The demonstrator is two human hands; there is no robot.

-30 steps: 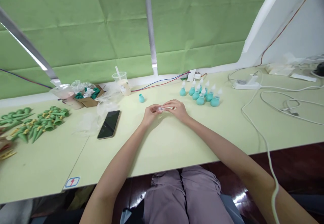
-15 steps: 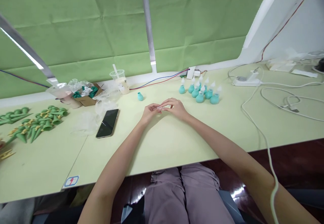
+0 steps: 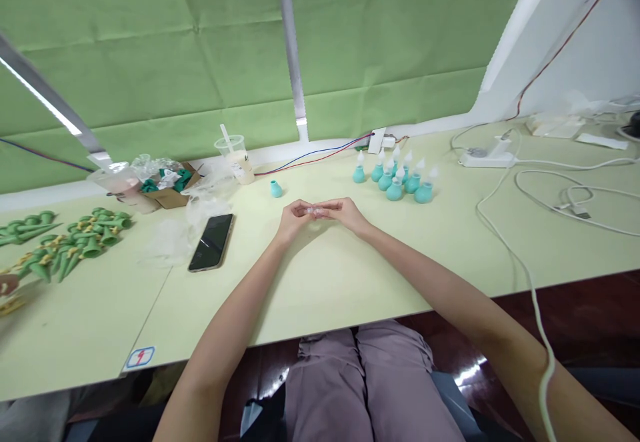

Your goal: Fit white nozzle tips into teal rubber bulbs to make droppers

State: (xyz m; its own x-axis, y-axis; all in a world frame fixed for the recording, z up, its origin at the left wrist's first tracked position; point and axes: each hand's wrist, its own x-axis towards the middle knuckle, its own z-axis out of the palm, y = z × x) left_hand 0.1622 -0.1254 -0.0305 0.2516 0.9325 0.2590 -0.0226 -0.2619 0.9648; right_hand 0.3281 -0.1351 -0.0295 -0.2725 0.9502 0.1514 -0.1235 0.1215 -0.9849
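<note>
My left hand (image 3: 296, 219) and my right hand (image 3: 345, 214) meet fingertip to fingertip just above the table. Pinched between them is a small translucent piece (image 3: 313, 211), mostly covered by the fingers, so its exact kind is unclear. Beyond my left hand stands a single teal bulb-shaped pot (image 3: 276, 189) with an open neck and nothing in its top. To the right of my right hand, several similar teal pots (image 3: 394, 190) stand grouped, each with a clear pointed flame-shaped tip (image 3: 421, 165) rising from its neck.
Left of my arms lie a black phone (image 3: 212, 242) and a clear plastic bag (image 3: 200, 195). Behind are drink cups (image 3: 241, 165) and a cardboard box (image 3: 173, 195). Green horn-shaped parts (image 3: 93, 242) sit far left, near another person's hand (image 3: 9, 284). A power strip (image 3: 487, 157) and white cables occupy the right.
My fingers have shifted slightly around the small translucent piece, with the right fingers now lying flatter. At the far left edge, another person's hand has come into view.
</note>
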